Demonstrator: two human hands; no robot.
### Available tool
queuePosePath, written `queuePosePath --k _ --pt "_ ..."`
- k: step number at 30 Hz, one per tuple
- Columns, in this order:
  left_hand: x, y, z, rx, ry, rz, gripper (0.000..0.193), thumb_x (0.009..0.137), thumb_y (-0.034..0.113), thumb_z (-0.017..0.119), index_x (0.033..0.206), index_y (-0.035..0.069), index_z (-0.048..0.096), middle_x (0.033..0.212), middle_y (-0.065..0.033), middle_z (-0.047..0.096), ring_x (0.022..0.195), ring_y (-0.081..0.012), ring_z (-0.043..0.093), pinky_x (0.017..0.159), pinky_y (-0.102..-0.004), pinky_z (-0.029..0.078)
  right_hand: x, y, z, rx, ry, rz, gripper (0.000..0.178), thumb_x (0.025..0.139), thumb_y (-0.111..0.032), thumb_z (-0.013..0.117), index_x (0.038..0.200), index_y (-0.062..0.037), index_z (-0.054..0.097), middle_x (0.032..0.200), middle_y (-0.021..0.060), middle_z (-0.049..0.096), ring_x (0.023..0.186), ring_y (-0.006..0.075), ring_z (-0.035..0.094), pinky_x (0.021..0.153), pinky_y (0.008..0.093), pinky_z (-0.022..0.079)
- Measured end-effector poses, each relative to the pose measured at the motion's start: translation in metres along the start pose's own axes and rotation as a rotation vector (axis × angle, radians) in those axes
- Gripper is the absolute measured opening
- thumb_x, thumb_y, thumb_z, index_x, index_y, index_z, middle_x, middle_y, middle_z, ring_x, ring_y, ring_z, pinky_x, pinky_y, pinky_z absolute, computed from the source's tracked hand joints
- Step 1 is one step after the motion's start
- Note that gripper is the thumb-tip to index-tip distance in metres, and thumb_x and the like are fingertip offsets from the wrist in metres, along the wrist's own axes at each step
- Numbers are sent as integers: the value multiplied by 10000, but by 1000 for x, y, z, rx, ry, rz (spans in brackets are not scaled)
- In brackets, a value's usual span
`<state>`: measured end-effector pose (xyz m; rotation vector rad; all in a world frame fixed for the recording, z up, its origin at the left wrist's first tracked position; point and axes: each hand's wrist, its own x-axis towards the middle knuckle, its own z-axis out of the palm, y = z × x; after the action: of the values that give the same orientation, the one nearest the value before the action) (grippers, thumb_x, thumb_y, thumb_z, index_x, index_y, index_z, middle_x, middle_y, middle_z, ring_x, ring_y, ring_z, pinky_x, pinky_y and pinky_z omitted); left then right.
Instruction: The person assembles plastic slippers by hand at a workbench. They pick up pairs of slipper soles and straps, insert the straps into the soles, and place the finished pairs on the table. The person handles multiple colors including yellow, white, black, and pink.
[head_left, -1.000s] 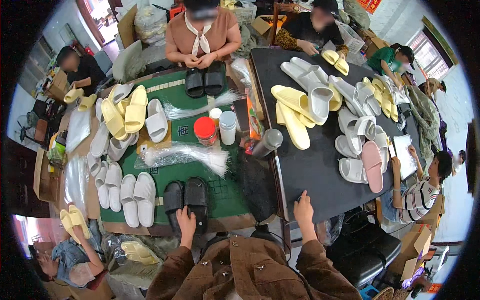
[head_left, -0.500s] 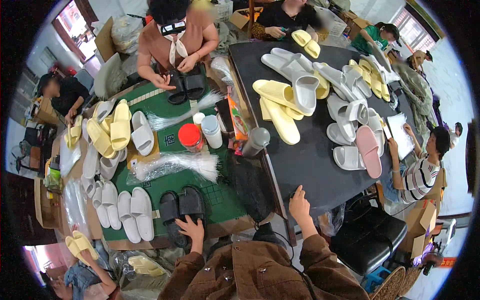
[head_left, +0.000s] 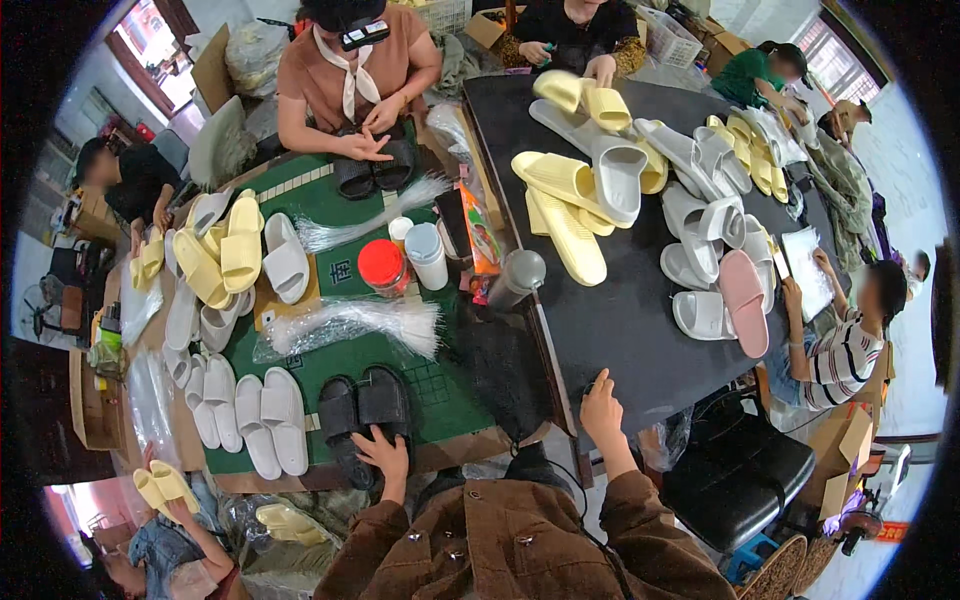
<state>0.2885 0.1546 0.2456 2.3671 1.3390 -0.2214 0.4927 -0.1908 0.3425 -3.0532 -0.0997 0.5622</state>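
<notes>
At the near edge of the green table, my left hand [head_left: 383,455] lies with fingers spread on the heel end of a pair of black slippers [head_left: 384,397], touching them without gripping. My right hand [head_left: 601,405] rests at the near left edge of the black table [head_left: 640,370]. Its fingers are curled, and a small dark thing shows beside them, too little to name. Left of the black pair stands a pair of light grey slippers [head_left: 284,410]. Beyond it lies a bundle of clear plastic ties [head_left: 360,328].
A red-lidded jar [head_left: 383,266], a white bottle [head_left: 427,255] and a grey-capped bottle [head_left: 517,275] stand mid-table. Yellow slippers [head_left: 560,215] and a pink slipper [head_left: 743,300] lie rightward. Co-workers sit around; one opposite handles black slippers [head_left: 375,165]. A black chair [head_left: 740,470] stands at right.
The co-worker opposite has brought both hands together above the black slippers. At the far side, another person's hand now touches the yellow slippers, one of which is tilted and blurred. My hands stay put.
</notes>
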Motion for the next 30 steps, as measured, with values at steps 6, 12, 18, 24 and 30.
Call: queuePosePath --k 6,12,18,24,30 --pt "-1 3 -2 -29 0 -14 612 853 228 610 1359 17 338 1465 -316 21 1374 -449 0 1042 -644 59 -1 1 -1 26 19 -12 695 863 -180 536 1381 117 182 1224 247 436 772 349 646 625 397 542" --pt "0 -5 8 -43 86 31 583 853 196 600 1344 10 348 1462 -317 41 1372 -451 13 1042 -646 60 -2 2 -3 30 21 -19 684 863 -182 541 1380 107 199 1209 239 439 761 361 641 612 409 539" --pt "0 -6 7 -67 94 36 549 855 182 593 1322 6 364 1464 -312 49 1374 -447 26 1039 -651 75 -4 1 -4 33 37 -30 683 863 -185 543 1374 108 198 1154 222 453 774 372 636 627 418 537" --pt "5 -11 6 -95 182 74 450 869 148 559 1258 -23 409 1450 -320 115 1368 -441 82 1045 -644 96 -3 -1 -6 31 34 -23 681 860 -189 547 1368 106 203 1139 225 464 778 379 635 639 429 538" --pt "32 -22 -28 -194 224 44 360 890 94 470 1221 -44 433 1410 -275 256 1281 -447 279 1070 -579 169 -2 2 -3 31 28 -27 680 864 -188 538 1370 109 195 1191 255 452 775 387 635 637 433 538"
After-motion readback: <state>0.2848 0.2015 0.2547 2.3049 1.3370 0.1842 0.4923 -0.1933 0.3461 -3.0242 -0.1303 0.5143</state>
